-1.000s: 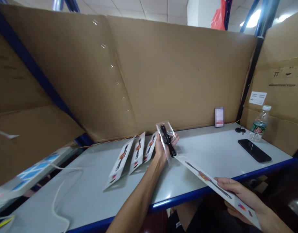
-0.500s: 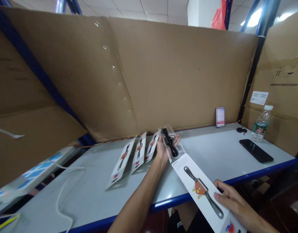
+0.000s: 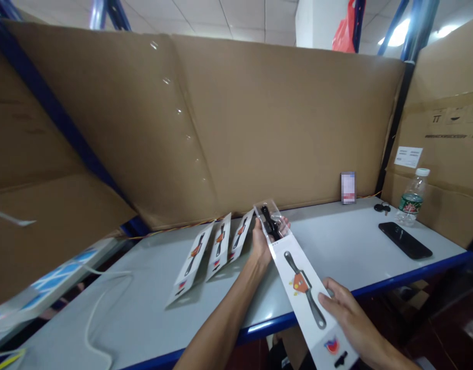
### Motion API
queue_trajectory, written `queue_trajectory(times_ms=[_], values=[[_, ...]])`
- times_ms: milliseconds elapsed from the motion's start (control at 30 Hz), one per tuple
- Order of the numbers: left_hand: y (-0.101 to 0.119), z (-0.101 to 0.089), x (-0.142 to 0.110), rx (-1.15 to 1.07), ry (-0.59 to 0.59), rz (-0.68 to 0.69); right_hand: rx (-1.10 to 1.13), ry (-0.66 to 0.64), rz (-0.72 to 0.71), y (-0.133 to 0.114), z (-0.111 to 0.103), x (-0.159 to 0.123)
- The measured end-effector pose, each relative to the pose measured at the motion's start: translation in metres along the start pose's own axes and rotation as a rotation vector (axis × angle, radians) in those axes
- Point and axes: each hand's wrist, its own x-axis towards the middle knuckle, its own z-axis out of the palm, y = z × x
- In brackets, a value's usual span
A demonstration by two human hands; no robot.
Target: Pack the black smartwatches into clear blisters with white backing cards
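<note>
My left hand (image 3: 261,237) is closed around a clear plastic tray (image 3: 282,209) from beneath. Inside the tray lies a black spokeshave (image 3: 270,220), its lower end covered. In my right hand (image 3: 342,307), gripped between thumb and fingers, is a long white printed sleeve (image 3: 298,259) with a picture of the tool. The upper end of this sleeve covers the lower part of the tray. Left of my left hand, several similar printed packages (image 3: 195,257) lean in a row on the table.
The grey table (image 3: 151,288) has a blue edge and cardboard walls (image 3: 290,118). At right are a black phone (image 3: 405,240), a bottle (image 3: 412,200), keys (image 3: 382,207) and an upright phone (image 3: 348,187). A white cable (image 3: 90,321) and power strip (image 3: 62,275) lie left.
The white sleeve has moved up and left over the tray, covering more of the spokeshave. My right hand moved with it; my left hand still holds the tray.
</note>
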Motion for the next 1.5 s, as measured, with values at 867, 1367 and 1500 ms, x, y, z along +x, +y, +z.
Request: queue_trajectory(times_ms=[867,1367,1500], values=[[0.028,-0.013,0.007,-0.019,0.141,0.134,0.100,-0.036,0.202,0.000,0.012,0.011],[0.020,0.003,0.002,-0.013,0.113,0.165,0.136,-0.010,0.263,0.025,0.000,0.002],[0.011,0.004,-0.002,0.002,0.082,0.115,0.137,-0.002,0.265,0.017,0.010,0.013]])
